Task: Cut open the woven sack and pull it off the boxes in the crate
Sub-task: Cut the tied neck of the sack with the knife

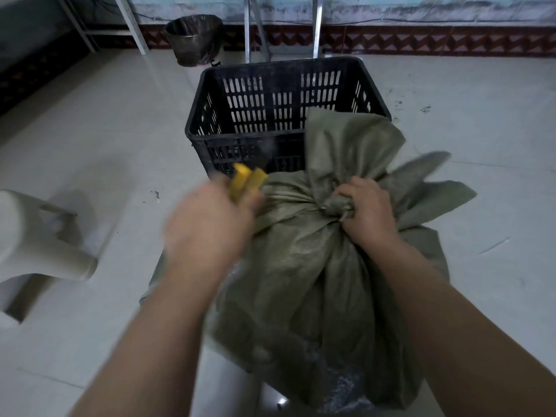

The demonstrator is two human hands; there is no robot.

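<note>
A full grey-green woven sack (pixel 304 281) stands on the floor right in front of me, its neck tied shut and its loose top flopping up and to the right. My right hand (pixel 368 209) is closed around the tied neck. My left hand (pixel 210 221), blurred by motion, grips a yellow-handled cutting tool (pixel 246 182) just left of the neck; its blade is too blurred to make out. Behind the sack stands a black slotted plastic crate (pixel 270 94), its visible inside holding nothing. Whatever is inside the sack is hidden.
A dark waste bin (pixel 194 39) stands by the far wall, with metal frame legs (pixel 249 28) behind the crate and a shelf leg at the far left. A white plastic object (pixel 36 236) lies on the pale tiled floor at my left.
</note>
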